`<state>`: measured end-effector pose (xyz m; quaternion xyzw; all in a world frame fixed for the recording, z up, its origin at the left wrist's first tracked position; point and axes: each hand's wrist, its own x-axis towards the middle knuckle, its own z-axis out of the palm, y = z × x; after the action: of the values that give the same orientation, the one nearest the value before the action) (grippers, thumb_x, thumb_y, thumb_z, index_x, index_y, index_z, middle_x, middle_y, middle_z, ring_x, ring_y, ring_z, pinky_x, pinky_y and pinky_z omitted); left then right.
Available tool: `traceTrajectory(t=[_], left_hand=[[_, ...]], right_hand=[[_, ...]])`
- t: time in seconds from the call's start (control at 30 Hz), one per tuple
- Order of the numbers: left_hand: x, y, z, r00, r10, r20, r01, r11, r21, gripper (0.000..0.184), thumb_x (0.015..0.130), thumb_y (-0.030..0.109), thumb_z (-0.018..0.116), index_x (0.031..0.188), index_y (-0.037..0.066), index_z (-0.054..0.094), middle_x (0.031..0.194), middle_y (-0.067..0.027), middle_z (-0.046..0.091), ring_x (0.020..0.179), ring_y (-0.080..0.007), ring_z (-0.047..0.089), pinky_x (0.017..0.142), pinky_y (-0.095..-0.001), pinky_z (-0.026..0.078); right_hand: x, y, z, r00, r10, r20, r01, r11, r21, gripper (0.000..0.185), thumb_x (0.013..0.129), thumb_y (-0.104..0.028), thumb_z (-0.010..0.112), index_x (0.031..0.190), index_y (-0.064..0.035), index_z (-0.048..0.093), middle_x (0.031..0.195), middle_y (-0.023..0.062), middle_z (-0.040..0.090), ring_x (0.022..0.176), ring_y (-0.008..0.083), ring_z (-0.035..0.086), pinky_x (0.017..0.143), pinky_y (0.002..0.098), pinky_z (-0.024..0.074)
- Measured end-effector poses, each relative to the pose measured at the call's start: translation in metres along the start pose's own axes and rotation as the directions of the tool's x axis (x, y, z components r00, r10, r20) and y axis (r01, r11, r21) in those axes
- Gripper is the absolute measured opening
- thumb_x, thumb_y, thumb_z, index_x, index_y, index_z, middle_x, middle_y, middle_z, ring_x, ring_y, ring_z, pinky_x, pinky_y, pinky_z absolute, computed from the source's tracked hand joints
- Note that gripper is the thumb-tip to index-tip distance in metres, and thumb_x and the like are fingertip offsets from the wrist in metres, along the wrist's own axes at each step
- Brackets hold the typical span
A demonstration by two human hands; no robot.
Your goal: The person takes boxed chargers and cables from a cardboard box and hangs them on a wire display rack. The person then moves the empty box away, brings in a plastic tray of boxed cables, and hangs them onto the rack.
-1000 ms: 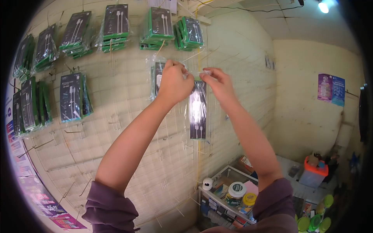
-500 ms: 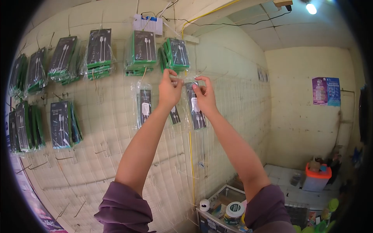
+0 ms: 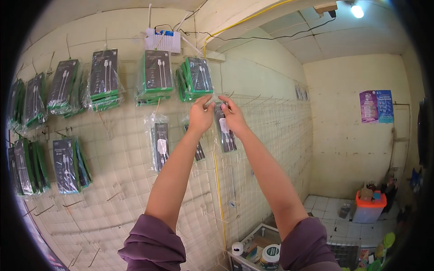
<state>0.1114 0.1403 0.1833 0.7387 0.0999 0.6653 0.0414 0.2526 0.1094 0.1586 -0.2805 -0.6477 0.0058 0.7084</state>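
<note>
The slim plastic-wrapped charger box [image 3: 227,137] hangs just below the right hand [image 3: 232,117], whose thumb and fingers pinch its top — the left hand [image 3: 201,116] curls close beside, its grip too hidden to tell — with boxed cables [image 3: 199,74] above and a second charger box [image 3: 161,143] to its lower left

A white bulb [image 3: 357,11] glares at upper right, and strong fisheye curvature bends lines toward blackened edges.

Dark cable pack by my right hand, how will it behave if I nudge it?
The dark cable pack would probably swing, since its lower end hangs free below the right hand. It's likely fairly stiff, judging by its straight edges.
</note>
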Motion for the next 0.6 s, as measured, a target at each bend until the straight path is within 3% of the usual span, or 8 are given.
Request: traceTrajectory(t=[0.07, 0.3, 0.37, 0.5, 0.57, 0.6], left_hand=[[-0.001, 0.004, -0.002, 0.999, 0.011, 0.034, -0.015, 0.994, 0.109, 0.042, 0.092, 0.012, 0.065, 0.133, 0.003, 0.058, 0.137, -0.0143, 0.055, 0.109, -0.0252, 0.064, 0.091, -0.0327, 0.052], [0.003, -0.007, -0.013, 0.991, 0.112, 0.08, -0.122, 0.984, 0.133, 0.048, 0.09, 0.014, 0.067, 0.136, 0.003, 0.055, 0.141, -0.0153, 0.052, 0.116, -0.0267, 0.06, 0.092, -0.0332, 0.051], [0.002, -0.001, -0.018, 0.989, 0.079, 0.123, -0.105, 0.97, 0.218, 0.053, 0.09, 0.018, 0.068, 0.138, 0.003, 0.052, 0.143, -0.0151, 0.05, 0.117, -0.0286, 0.059, 0.093, -0.0341, 0.051], [0.003, -0.016, -0.019, 0.982, 0.101, 0.159, -0.142, 0.951, 0.275, 0.059, 0.089, 0.02, 0.069, 0.141, 0.001, 0.048, 0.143, -0.0173, 0.048, 0.122, -0.0307, 0.056, 0.096, -0.0352, 0.05], [0.001, -0.027, -0.017, 0.981, 0.082, 0.178, -0.14, 0.928, 0.345, 0.063, 0.089, 0.022, 0.069, 0.142, -0.003, 0.045, 0.146, -0.02, 0.045, 0.128, -0.0312, 0.051, 0.097, -0.036, 0.05], [0.0, -0.026, -0.019, 0.98, 0.085, 0.177, -0.143, 0.927, 0.346, 0.063, 0.089, 0.022, 0.069, 0.142, -0.003, 0.045, 0.146, -0.02, 0.045, 0.128, -0.0312, 0.051, 0.097, -0.036, 0.05]], right_hand=[[0.003, 0.01, 0.001, 0.999, 0.02, 0.041, -0.024, 0.995, 0.098, 0.033, 0.101, -0.015, 0.052, 0.133, -0.016, 0.057, 0.105, 0.0121, 0.064, 0.091, 0.0173, 0.057, 0.084, 0.0311, 0.0467], [0.002, 0.009, 0.013, 0.998, 0.023, 0.063, -0.029, 0.995, 0.095, 0.035, 0.101, -0.016, 0.052, 0.136, -0.016, 0.056, 0.11, 0.0131, 0.064, 0.094, 0.0176, 0.058, 0.085, 0.0312, 0.0469], [0.007, 0.017, 0.018, 0.999, -0.044, 0.017, 0.043, 0.997, 0.067, 0.032, 0.103, -0.015, 0.049, 0.134, -0.0138, 0.057, 0.097, 0.0037, 0.062, 0.084, 0.009, 0.052, 0.077, 0.0255, 0.0453], [0.011, 0.028, 0.02, 0.999, -0.022, 0.029, 0.019, 0.997, 0.069, 0.033, 0.103, -0.016, 0.049, 0.134, -0.0125, 0.057, 0.1, 0.0061, 0.065, 0.085, 0.0112, 0.055, 0.079, 0.0265, 0.0463], [0.009, 0.034, 0.022, 0.998, -0.046, 0.049, 0.048, 0.998, -0.049, 0.035, 0.1, -0.017, 0.052, 0.134, -0.0084, 0.055, 0.122, 0.0209, 0.062, 0.111, 0.0302, 0.06, 0.095, 0.037, 0.046], [0.009, 0.038, 0.025, 0.998, -0.05, 0.048, 0.052, 0.997, -0.048, 0.035, 0.1, -0.017, 0.052, 0.134, -0.0084, 0.055, 0.122, 0.0209, 0.062, 0.111, 0.0302, 0.06, 0.095, 0.037, 0.046]])
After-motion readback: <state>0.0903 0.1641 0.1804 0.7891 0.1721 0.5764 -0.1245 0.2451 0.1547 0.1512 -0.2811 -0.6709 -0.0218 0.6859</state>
